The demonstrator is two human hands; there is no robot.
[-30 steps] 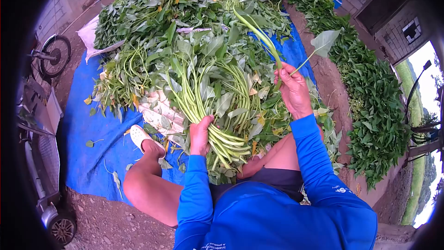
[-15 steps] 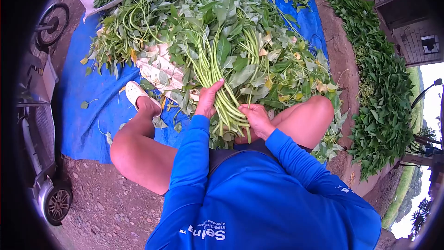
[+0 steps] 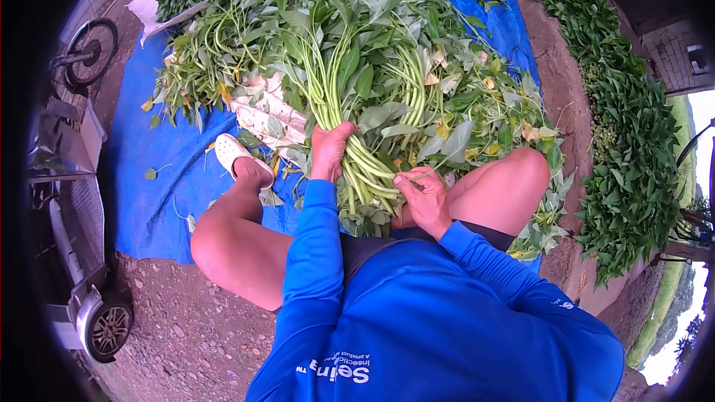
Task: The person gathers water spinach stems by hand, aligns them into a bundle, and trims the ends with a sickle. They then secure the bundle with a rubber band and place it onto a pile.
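Note:
My left hand [image 3: 332, 150] is wrapped round a bunch of leafy greens [image 3: 325, 82] that looks like water spinach. Its long pale-green stems run down past my fist toward my lap, and its leaves spread away from me. At the lower right of the bunch, my right hand [image 3: 426, 199] pinches a stem [image 3: 414, 176] between thumb and fingertips. A second cluster of stems [image 3: 418, 89] lies just right of the held bunch, among loose leaves.
Heaps of cut greens [image 3: 223, 30] cover a blue tarp [image 3: 149, 201], with yellowed leaves scattered among them. Growing plants [image 3: 629, 156] line the right side. A wheeled vehicle [image 3: 104, 320] stands at the left on gravel [image 3: 186, 313]. My clog [image 3: 232, 152] rests on the tarp.
My right hand has turned and now pinches a stem slightly apart from the bunch's lower end. My left hand keeps its hold. The whole view has shifted a little.

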